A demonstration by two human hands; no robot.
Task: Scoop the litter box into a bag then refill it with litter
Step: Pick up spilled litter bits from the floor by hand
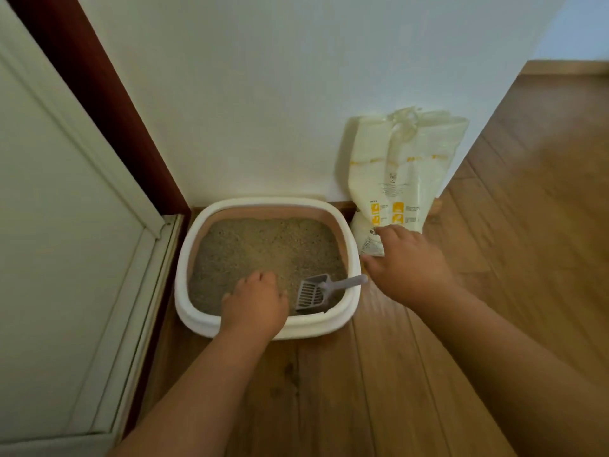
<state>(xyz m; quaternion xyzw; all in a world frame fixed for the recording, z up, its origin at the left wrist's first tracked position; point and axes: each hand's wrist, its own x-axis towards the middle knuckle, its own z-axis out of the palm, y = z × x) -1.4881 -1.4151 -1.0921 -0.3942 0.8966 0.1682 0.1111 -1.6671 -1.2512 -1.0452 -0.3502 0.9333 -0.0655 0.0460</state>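
Observation:
A white litter box point(263, 203) with a tan inner wall stands on the floor against the wall, filled with beige litter point(263, 249). A grey slotted scoop point(316, 293) lies in its front right corner, its handle resting on the right rim. My left hand point(255, 301) hovers over the front of the box, fingers loosely curled, holding nothing. My right hand point(407, 262) is just right of the box, near the scoop handle's tip and in front of a white and yellow litter bag point(402, 173) that leans on the wall. It holds nothing.
A white panelled door point(66, 225) with a dark red frame point(108, 103) closes off the left side. Wooden floor point(428, 374) stretches to the right and toward me. The white wall point(263, 94) is directly behind the box.

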